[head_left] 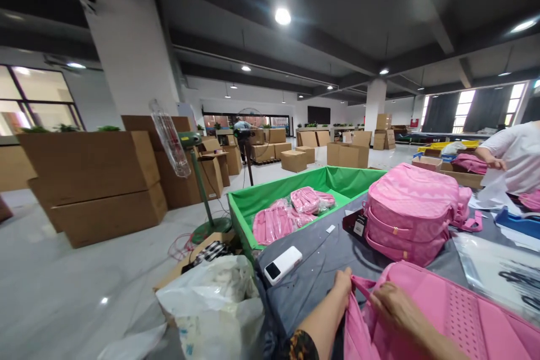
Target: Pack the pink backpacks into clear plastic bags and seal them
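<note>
A pink backpack (pixel 439 315) lies on the grey table (pixel 312 264) right in front of me. My left hand (pixel 342 286) pinches its top strap at the left corner. My right hand (pixel 392 306) rests closed on the pack's top edge just beside the left one, fingers gripping the fabric. A second, stuffed pink backpack (pixel 411 211) with a black hang tag stands further back on the table.
A white power bank (pixel 282 264) lies on the table's left part. Behind it, a green bin (pixel 333 180) holds bagged pink backpacks. A white plastic bag (pixel 215 304) sits at the left. Cardboard boxes (pixel 97 185) and a fan stand on the floor. A person in white (pixel 512 157) works at right.
</note>
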